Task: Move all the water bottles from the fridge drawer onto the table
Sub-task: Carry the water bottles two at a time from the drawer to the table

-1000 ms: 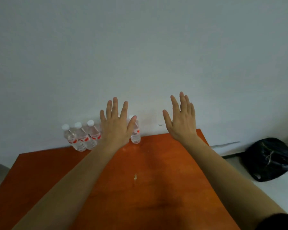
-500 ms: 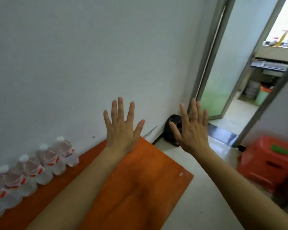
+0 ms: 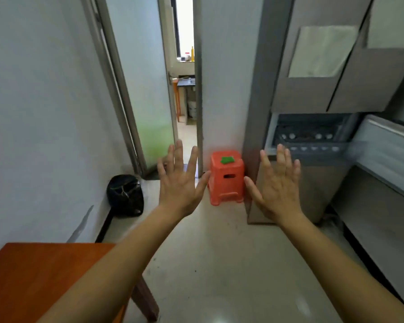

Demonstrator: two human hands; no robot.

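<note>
While my left hand (image 3: 180, 183) and right hand (image 3: 278, 190) hover spread, empty, I judge the white-capped plastic water bottles (image 3: 291, 136) light, probably slick; grip mid-body.

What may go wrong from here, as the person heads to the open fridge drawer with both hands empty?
1. The red stool stands on the floor beside the fridge, close to the way to the fridge drawer; a foot may catch it.
2. The bottle caps sit close together in the drawer; a hurried grip by the left hand or right hand may drop a bottle.
</note>
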